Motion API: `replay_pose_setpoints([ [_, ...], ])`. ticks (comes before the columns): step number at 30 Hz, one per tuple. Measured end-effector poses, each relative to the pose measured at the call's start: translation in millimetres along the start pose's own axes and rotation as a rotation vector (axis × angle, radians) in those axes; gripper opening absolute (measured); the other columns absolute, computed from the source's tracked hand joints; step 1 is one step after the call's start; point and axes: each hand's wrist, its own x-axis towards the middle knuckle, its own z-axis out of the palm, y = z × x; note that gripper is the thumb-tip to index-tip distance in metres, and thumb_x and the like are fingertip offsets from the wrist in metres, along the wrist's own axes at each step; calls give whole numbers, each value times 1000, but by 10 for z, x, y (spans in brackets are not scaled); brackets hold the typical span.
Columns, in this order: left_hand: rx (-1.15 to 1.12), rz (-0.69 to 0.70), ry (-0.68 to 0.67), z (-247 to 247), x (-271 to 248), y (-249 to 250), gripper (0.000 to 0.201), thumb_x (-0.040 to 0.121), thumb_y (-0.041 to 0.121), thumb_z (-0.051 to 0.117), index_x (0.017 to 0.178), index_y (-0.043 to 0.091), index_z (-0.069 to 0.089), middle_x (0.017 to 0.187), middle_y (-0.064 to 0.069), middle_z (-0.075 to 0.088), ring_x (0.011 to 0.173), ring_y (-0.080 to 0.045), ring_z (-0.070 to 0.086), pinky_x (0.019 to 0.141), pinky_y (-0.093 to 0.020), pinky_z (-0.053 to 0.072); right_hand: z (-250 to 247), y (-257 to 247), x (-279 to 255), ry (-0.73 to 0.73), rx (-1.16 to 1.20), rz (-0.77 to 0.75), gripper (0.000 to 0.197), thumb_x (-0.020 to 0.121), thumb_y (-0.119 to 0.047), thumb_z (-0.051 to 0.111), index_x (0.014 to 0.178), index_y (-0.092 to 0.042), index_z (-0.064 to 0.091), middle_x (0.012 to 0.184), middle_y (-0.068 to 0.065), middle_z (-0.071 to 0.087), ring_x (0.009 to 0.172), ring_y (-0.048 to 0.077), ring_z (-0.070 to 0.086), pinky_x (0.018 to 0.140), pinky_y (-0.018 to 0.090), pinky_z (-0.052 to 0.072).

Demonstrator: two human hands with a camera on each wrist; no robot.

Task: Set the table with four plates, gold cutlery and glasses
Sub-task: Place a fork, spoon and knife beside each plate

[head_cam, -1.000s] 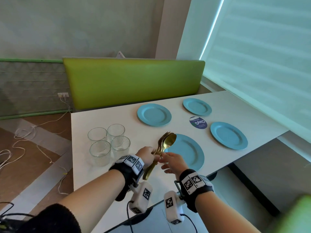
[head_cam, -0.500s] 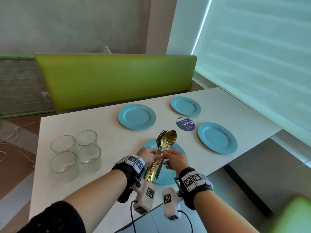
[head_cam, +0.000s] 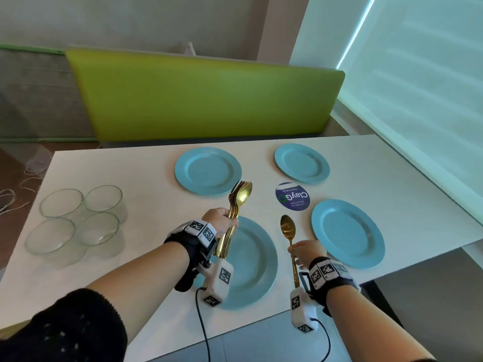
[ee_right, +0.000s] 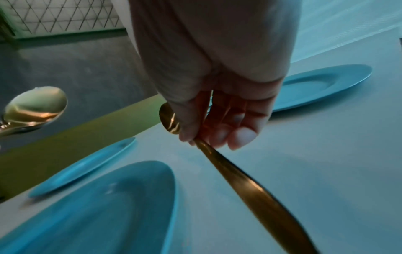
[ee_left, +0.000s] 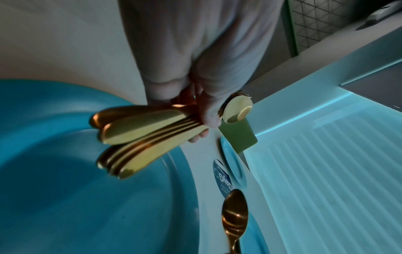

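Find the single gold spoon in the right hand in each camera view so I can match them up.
Head: the single spoon is lower centre-right, between the two near plates.
Left wrist: bottom centre-right, bowl up.
Right wrist: its handle runs from centre to the bottom right, pinched by the right hand.
Shared landmark: the near plate.

Green padded bench back behind white table, round blue sticker, window blind

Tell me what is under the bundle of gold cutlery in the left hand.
The bundle of gold cutlery hangs above the nearest blue plate and the white table. The left hand and wrist camera cover part of that plate's left side.
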Motion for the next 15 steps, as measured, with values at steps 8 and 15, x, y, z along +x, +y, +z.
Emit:
replay_pose_setpoints([
  [8, -38, -47, 91, 43, 143, 45, 21, 89, 19, 60, 68, 21, 60, 78, -1, 69, 85, -23, 63, 92, -38, 50, 104, 13, 255, -102, -80, -14, 27, 84, -19, 66, 62, -28, 51, 74, -3, 56, 78, 19, 56, 76, 28, 50],
  [15, -40, -25, 115, 98, 254, 130, 21, 89, 18, 60, 67, 21, 59, 72, 1, 67, 80, -20, 60, 91, -39, 50, 207, -47, 345, -45, -290, -93, 24, 82, -28, 58, 92, -10, 71, 81, 6, 58, 77, 19, 53, 78, 26, 48],
])
